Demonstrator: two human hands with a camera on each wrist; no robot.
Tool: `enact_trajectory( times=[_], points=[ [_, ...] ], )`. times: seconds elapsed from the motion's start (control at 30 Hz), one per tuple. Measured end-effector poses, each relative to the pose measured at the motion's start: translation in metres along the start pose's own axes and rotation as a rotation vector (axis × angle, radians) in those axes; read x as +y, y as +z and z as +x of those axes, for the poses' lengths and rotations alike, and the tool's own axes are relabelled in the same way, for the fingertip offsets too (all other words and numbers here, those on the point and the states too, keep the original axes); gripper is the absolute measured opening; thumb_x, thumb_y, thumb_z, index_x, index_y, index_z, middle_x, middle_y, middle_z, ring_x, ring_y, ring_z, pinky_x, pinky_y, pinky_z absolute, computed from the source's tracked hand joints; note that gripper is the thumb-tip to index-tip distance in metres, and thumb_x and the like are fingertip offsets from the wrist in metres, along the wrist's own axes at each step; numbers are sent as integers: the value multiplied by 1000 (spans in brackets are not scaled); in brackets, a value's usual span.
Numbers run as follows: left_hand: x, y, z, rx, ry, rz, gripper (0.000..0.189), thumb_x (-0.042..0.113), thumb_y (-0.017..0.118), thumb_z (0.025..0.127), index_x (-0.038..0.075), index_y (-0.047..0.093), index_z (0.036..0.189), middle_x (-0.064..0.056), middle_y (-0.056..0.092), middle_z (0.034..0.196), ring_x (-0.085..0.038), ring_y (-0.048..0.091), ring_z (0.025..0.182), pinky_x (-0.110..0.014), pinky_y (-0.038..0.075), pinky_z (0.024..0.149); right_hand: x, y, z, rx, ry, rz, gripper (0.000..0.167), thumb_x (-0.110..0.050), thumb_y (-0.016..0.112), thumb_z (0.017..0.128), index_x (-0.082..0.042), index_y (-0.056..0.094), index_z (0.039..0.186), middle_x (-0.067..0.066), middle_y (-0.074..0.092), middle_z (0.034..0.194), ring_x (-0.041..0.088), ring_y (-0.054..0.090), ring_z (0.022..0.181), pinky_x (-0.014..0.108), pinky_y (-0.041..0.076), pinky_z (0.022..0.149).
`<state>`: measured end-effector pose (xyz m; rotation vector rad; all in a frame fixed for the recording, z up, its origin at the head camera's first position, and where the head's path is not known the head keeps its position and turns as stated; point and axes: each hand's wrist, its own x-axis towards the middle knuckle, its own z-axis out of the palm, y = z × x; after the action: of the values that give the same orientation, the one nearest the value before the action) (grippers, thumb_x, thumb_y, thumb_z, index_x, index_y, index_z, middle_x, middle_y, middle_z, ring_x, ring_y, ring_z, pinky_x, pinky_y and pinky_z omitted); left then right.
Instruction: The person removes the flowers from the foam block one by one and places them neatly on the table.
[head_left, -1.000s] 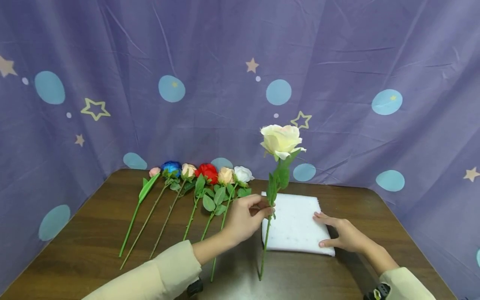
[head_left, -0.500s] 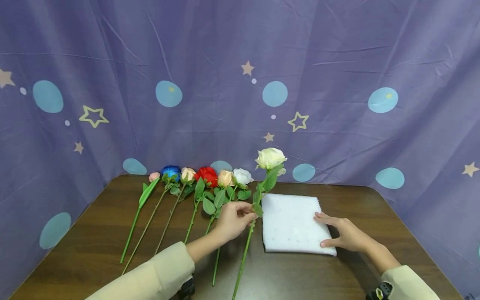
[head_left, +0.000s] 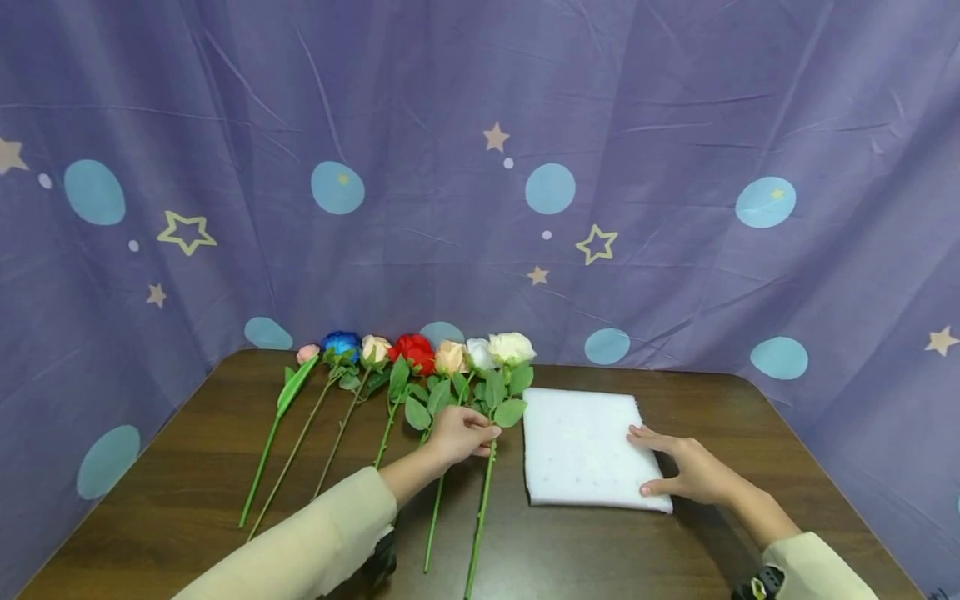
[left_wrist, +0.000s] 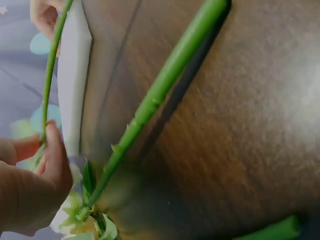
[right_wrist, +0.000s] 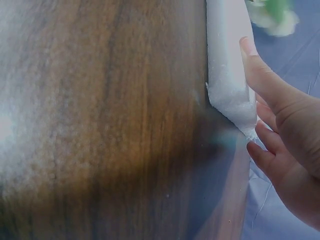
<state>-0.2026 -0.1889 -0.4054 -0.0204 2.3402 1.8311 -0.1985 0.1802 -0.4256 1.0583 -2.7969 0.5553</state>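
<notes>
My left hand point(head_left: 453, 435) pinches the green stem of a cream-white rose point(head_left: 512, 348) between thumb and fingers, just below its leaves. The rose lies low over the table at the right end of a row of flowers, its stem pointing toward me. In the left wrist view the pinched stem point(left_wrist: 48, 85) runs up past the fingertips. My right hand point(head_left: 693, 468) rests on the right side of a white foam block point(head_left: 581, 450), thumb and fingers extended and spread. The right wrist view shows the thumb point(right_wrist: 260, 70) along the block's edge.
Left of the cream rose lie a white rose point(head_left: 480, 354), a peach rose point(head_left: 451, 357), a red rose point(head_left: 414, 353), another peach rose point(head_left: 376, 347), a blue rose point(head_left: 342, 343) and a pink flower point(head_left: 307, 353). A purple curtain point(head_left: 660, 250) hangs behind the brown table point(head_left: 600, 550).
My left hand has moved left and down with the cream rose, from upright in front of the foam block to low beside the white rose. The right hand has stayed on the block.
</notes>
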Motion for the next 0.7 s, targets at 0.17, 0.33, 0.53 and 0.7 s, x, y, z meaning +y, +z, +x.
enact_trajectory(
  times=[0.17,0.33,0.53,0.7],
  points=[
    [-3,-1,2,-37,-114,-21,15,-1,67,85,-10,70,97,-25,73,91,-20,72,69,-30,62,66,0,-1,-1,-20,13,15,76,-52,73,74,-2,58,130,20,56,136,35,53,125,3,34,102],
    [-3,-3,-3,-63,-104,-23,18,-4,66,85,-13,67,101,-26,71,96,-29,73,80,-34,63,71,-1,-2,0,-18,11,18,76,-51,74,74,-2,58,130,20,56,136,36,53,125,2,33,102],
    [0,-11,-9,-72,-100,-8,22,-1,66,86,-12,65,105,-26,71,101,-33,72,89,-36,62,78,-3,-1,1,-15,-2,17,76,-49,75,74,0,58,130,21,56,136,39,53,123,-1,30,101],
    [4,-23,-12,-80,-39,70,26,1,66,86,-10,65,110,-23,71,103,-33,71,91,-36,61,78,-3,-3,0,-11,-1,18,75,-47,76,73,0,59,129,22,56,135,37,53,124,-2,28,100]
  ],
)
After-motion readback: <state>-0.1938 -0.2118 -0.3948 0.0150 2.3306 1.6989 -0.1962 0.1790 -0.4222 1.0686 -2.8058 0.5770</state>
